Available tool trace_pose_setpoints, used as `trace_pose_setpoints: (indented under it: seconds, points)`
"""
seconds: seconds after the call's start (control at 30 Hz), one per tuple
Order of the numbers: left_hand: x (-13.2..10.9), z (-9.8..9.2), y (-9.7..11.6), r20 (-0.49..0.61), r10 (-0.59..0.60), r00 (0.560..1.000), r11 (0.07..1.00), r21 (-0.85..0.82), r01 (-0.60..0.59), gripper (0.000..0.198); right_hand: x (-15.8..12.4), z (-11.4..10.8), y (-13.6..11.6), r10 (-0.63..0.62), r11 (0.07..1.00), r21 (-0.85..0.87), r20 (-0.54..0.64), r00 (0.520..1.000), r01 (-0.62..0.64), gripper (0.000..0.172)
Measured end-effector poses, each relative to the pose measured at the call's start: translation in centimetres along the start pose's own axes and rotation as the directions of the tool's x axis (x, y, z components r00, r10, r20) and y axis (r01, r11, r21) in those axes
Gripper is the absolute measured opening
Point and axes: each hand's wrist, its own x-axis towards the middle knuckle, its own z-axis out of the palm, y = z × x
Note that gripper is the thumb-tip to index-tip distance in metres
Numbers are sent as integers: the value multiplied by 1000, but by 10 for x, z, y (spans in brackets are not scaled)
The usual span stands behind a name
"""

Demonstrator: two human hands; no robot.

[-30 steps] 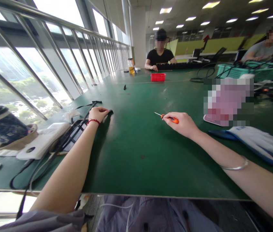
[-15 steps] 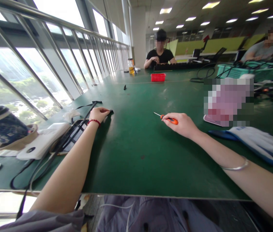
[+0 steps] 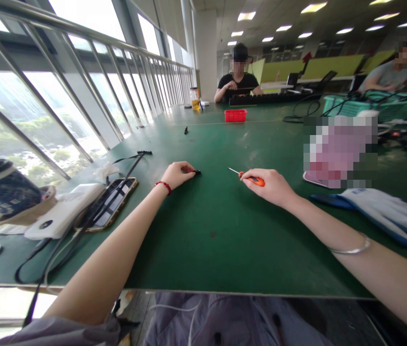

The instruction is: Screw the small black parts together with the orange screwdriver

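My left hand (image 3: 176, 175), with a red band at the wrist, pinches a small black part (image 3: 197, 172) just above or on the green table (image 3: 203, 250). The part is too small to name, and the fingers cover some of it. Opposite it, my right hand (image 3: 270, 185) is wrapped round the orange and black handle of a screwdriver (image 3: 257, 180). The screwdriver's thin metal tip points left towards the black part, with a gap between them. Farther back lies another small black piece (image 3: 186, 130).
At left are a phone (image 3: 117, 204) under black straps, a white box (image 3: 64, 211) and a cup (image 3: 5, 187). White-blue gloves (image 3: 387, 211) lie at right. Behind are a red tray (image 3: 235, 115), a teal basket (image 3: 348, 106) with cables, and two people seated.
My left hand has moved right with the small black part, closer to the screwdriver, uncovering more of the phone. My right hand has stayed almost still.
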Motion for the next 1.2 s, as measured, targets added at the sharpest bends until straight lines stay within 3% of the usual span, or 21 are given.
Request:
trace_pose_setpoints:
  seconds: [0.17,0.33,0.63,0.87,1.1,1.2]
  points:
    - [-11,30,38,118,194,974,980,-60,-188,19,0,1,0,-31,1000,-6,18,999,31,18]
    - [-25,51,69,158,318,935,947,-104,-304,15,0,2,-1,-49,998,-38,86,995,52,19]
    - [-30,58,77,139,387,912,921,-109,-374,13,-1,3,-2,-73,994,-68,120,990,82,22]
    - [-30,57,77,154,378,913,926,-52,-375,12,-3,-10,-11,-109,993,33,-90,990,112,21]
    - [-37,59,82,105,319,942,948,-11,-319,13,-13,-29,-43,-105,982,119,-298,949,146,18]
    - [-40,61,85,74,280,957,960,0,-281,14,-16,-33,-50,-114,974,140,-377,919,178,7]
